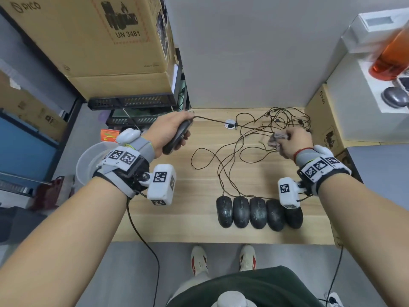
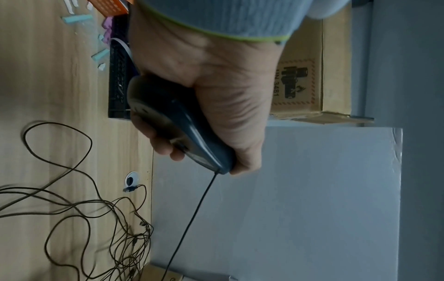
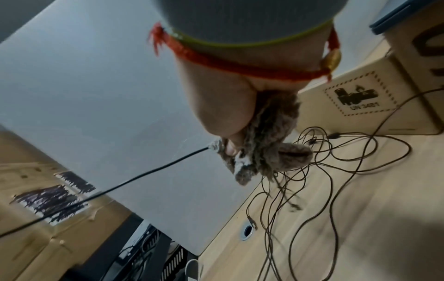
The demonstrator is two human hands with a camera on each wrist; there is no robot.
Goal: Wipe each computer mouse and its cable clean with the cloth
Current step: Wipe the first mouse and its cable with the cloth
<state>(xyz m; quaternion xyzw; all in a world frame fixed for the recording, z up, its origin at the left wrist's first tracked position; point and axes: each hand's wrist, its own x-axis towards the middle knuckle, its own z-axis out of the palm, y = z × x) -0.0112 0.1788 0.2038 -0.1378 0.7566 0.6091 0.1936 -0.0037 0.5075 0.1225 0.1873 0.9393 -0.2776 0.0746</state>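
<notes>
My left hand [image 1: 171, 129] grips a black mouse [image 1: 177, 137] [image 2: 175, 123] lifted above the desk's left edge, fingers curled under it and thumb along its side. Its cable [image 1: 232, 124] [image 2: 192, 218] [image 3: 108, 192] runs taut to the right into a grey-brown cloth [image 1: 277, 138] [image 3: 269, 148]. My right hand [image 1: 294, 140] pinches that cloth around the cable. Several black mice [image 1: 257, 212] lie in a row near the desk's front edge, one partly hidden by my right wrist camera. Their cables [image 1: 281, 120] [image 2: 115, 237] [image 3: 336, 171] lie tangled at the back right.
The wooden desk [image 1: 177, 224] meets a grey wall behind. Cardboard boxes [image 1: 99, 41] and black trays [image 1: 132, 103] stand at the left, another box [image 1: 325, 120] at the right. A cable hole [image 1: 230, 124] sits at the desk's back. An orange bottle [image 1: 391, 58] stands upper right.
</notes>
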